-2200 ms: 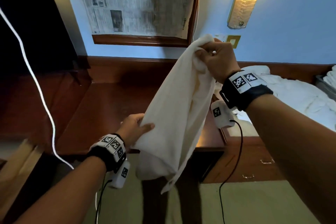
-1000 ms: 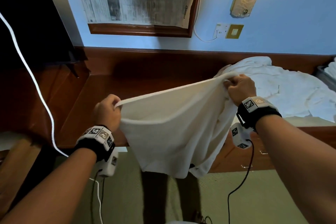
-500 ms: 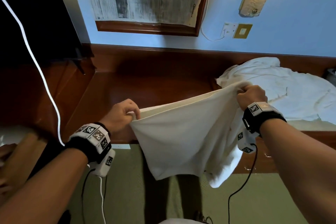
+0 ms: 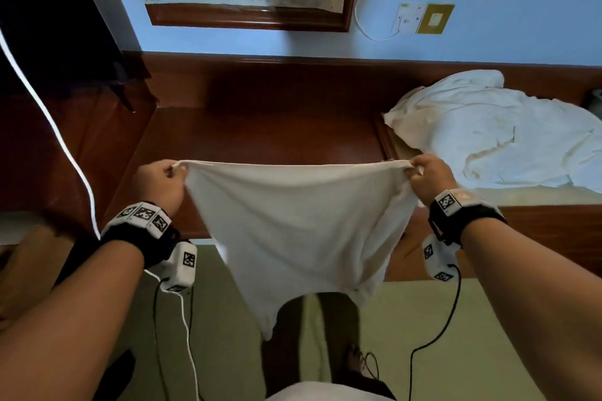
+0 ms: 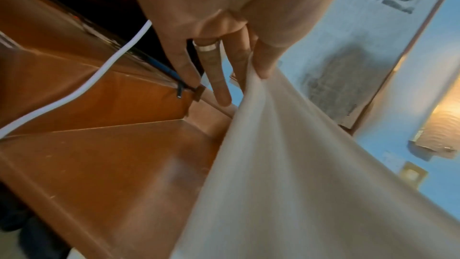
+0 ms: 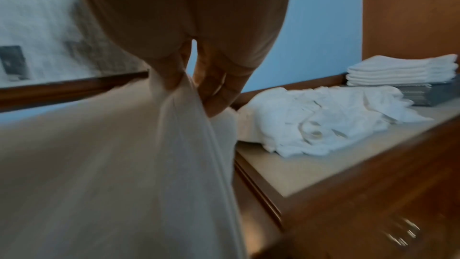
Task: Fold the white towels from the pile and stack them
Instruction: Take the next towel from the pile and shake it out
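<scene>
While both hands [image 4: 159,184] [image 4: 430,179] pinch towel [image 4: 299,225] corners taut, folded stack [image 6: 400,70] sits on grey tray [image 6: 438,94].

Dim room, warm lamp glow

Wall lamp [image 5: 443,125] glows at right; both wrist views motion-blurred; head view bends at edges.

The towel [image 4: 293,225] is soft, matt white cloth, as is the crumpled pile [image 4: 488,137]. The counter [image 4: 260,137] is dark polished wood with a glossy sheen (a paler, matt top lies under the pile). A smooth metal ring [image 5: 208,46] glints.
</scene>
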{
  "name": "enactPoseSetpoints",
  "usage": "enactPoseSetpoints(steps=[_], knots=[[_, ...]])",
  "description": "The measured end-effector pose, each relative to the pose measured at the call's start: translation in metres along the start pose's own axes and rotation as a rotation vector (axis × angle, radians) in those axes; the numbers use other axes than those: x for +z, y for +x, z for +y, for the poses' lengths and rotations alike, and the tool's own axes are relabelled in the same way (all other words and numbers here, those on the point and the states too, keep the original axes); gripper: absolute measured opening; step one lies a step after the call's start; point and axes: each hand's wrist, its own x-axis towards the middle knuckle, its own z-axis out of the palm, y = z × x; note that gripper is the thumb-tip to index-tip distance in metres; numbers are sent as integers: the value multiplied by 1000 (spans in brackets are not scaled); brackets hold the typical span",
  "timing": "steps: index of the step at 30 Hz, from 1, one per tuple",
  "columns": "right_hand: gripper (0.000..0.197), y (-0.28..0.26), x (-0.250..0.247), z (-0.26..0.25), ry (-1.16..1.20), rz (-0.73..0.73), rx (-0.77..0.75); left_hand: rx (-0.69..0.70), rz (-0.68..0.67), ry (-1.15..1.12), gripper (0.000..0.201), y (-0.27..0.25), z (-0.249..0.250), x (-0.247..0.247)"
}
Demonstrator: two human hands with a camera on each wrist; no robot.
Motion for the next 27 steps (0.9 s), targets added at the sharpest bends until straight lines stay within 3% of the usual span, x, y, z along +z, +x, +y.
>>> enactPoseSetpoints(steps=[5,10,13,15,17,19,23,27], knots=[[21,-14,13,43,-21,77,212,-254,6,69,30,6,-38,-7],[30,-17,29,59,50,197,317,-565,202,165,36,14,-75,-28],[27,-19,27,51,145,369,304,-542,170,-20,41,20,-94,-39],[25,-20,22,42,242,498,304,-531,289,-77,49,49,-143,-35],[25,-20,22,38,307,520,353,-553,436,-184,55,81,-194,-28],[24,-16,28,39,367,460,452,-609,441,-258,53,98,-220,-18],[15,-12,43,34,494,384,582,-681,318,-588,57,42,-129,-12],[25,9,51,35,666,484,652,-670,430,-730,33,36,-77,-11]])
